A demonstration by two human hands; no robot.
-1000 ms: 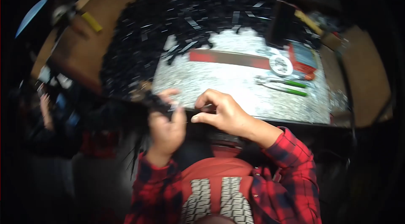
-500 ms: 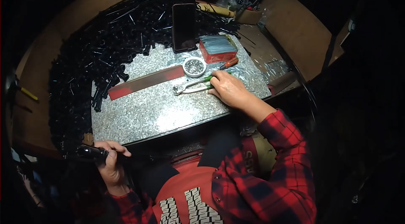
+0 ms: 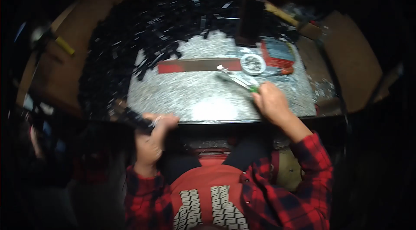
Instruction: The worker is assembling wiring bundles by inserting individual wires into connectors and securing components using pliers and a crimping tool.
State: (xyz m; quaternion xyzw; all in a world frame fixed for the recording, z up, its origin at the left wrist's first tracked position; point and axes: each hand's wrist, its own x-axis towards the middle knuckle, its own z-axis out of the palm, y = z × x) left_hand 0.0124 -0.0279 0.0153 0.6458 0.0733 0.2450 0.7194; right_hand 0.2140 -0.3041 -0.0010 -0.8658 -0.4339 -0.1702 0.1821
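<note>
My right hand (image 3: 274, 103) is closed on the green-handled end of a pair of end-cutting pincers (image 3: 237, 79). Their metal jaws point up and left over the speckled stone slab (image 3: 173, 100), apparently lifted off it. At the slab's front left edge, my left hand (image 3: 151, 140) grips a dark, tube-like black piece (image 3: 136, 119), blurred by motion. Behind the pincers lies a long red-and-grey bar (image 3: 195, 66). Its right end touches a small round white dish (image 3: 253, 64) of tiny shiny metal bits.
A large heap of black tubular parts (image 3: 143, 22) covers the back and left. A dark phone (image 3: 250, 22) stands by a red box (image 3: 277, 54) of thin pale rods; an orange-handled tool (image 3: 287, 71) lies in front. A yellow-handled tool (image 3: 65, 46) is at far left.
My right hand has picked the pincers up off the slab and swung their jaws upward. My left hand has risen to the slab's edge with the black piece. The whole view has shifted.
</note>
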